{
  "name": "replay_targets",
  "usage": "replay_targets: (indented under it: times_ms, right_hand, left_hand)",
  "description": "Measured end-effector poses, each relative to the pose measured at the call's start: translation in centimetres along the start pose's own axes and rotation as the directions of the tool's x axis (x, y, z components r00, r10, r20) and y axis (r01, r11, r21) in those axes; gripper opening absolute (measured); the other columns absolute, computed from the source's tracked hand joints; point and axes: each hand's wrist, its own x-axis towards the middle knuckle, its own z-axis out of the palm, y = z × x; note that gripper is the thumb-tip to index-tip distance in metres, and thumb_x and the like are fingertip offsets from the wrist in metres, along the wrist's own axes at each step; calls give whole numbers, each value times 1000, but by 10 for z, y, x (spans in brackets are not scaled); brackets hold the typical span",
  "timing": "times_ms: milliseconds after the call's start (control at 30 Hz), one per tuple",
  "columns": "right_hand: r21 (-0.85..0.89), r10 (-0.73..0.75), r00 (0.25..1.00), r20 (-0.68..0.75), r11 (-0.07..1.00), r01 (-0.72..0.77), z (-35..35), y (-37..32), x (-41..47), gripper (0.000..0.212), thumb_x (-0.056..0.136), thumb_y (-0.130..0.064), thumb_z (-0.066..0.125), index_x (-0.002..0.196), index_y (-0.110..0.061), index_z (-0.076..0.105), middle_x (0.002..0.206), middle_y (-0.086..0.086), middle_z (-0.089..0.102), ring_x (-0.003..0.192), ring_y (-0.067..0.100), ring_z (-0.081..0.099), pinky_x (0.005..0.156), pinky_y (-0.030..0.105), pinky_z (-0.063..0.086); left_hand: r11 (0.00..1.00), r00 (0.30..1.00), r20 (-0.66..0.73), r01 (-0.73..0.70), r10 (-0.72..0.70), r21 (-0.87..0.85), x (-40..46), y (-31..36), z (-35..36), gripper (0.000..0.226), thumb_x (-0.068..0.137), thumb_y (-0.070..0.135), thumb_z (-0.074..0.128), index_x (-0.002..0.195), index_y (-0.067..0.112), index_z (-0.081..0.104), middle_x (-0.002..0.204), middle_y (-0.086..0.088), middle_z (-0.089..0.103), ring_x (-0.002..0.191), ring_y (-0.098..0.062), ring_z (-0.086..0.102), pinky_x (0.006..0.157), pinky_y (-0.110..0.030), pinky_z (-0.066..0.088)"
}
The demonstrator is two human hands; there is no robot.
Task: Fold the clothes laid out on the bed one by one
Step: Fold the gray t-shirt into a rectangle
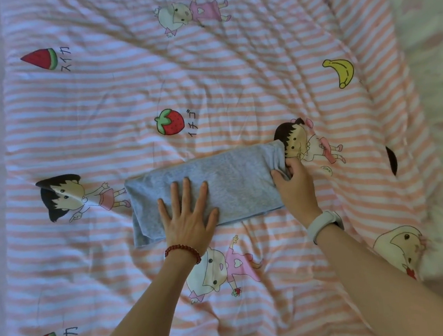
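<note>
A grey garment (233,183), folded into a long narrow strip, lies across the middle of the bed. My left hand (188,215) presses flat on its left half with the fingers spread; a red bead bracelet sits on that wrist. My right hand (296,187) grips the strip's right end, thumb on top and fingers curled around the edge. A white band is on the right wrist.
The bed is covered by a pink-and-white striped quilt (99,112) printed with cartoon figures and fruit. The quilt's right edge bunches up beside a pale floral sheet (439,90). No other clothes are in view.
</note>
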Motion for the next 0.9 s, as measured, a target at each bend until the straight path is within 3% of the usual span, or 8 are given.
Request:
replay_targets:
  times_ms: [200,300,400,467,533,600,767,900]
  right_hand:
    - [-25,-145,989,-35,989,144,-5,-36,-22,20,90,-14,59,108,-7,57,76,-12,52,66,9,49,61,27,39]
    - [18,-240,967,84,971,239,6,-76,-39,21,88,-12,61,109,-9,58,86,0,61,77,22,58,66,35,49]
    - [40,-315,923,220,948,314,39,-110,-56,21,88,-14,60,108,-10,60,82,1,62,67,21,56,58,29,43]
    - [49,-324,882,343,944,328,67,-127,-65,23,90,-14,57,113,-11,60,86,4,65,70,21,59,59,28,44]
    - [54,-253,802,541,962,267,93,-136,-71,31,92,-14,54,123,-11,55,107,8,67,93,21,63,80,27,49]
    - [39,-191,720,667,974,222,108,-136,-75,33,95,-10,48,127,-8,53,119,11,62,108,23,59,94,29,44]
    - [-58,-377,873,310,909,413,95,-111,-72,25,92,0,46,109,-3,65,102,10,67,96,26,60,86,32,45]
    - [-345,-520,775,359,698,628,92,-93,-58,36,88,0,45,122,0,57,128,17,54,122,37,46,101,51,35]
  left_hand:
    - [988,998,-10,-61,60,-144,-6,-6,-17,65,95,47,36,144,35,-4,152,6,-13,139,-16,-20,113,-44,-13]
    - [847,989,-138,-31,-50,-531,-19,-17,-33,51,93,20,53,141,14,37,151,-5,28,141,-20,23,114,-30,19]
    - [545,916,-93,148,-389,-825,-33,-41,-45,31,93,10,52,124,9,56,126,-7,54,111,-18,52,88,-21,40]
    - [172,824,110,244,-556,-954,-38,-63,-52,23,96,9,46,115,7,60,104,-6,62,96,-23,58,75,-28,47]
    - [-181,766,319,262,-558,-948,-43,-83,-58,23,98,15,42,113,6,57,94,-4,64,85,-20,62,65,-25,53]
    - [-301,747,420,301,-515,-905,-46,-95,-61,23,98,21,42,112,9,56,98,-5,65,85,-18,63,65,-26,52]
    - [10,788,286,347,-546,-938,-42,-90,-52,22,94,26,52,114,18,56,105,0,61,93,-14,58,79,-29,51]
    - [327,805,134,379,-578,-866,-35,-66,-44,39,88,33,60,122,13,54,109,3,57,99,-14,55,77,-18,42]
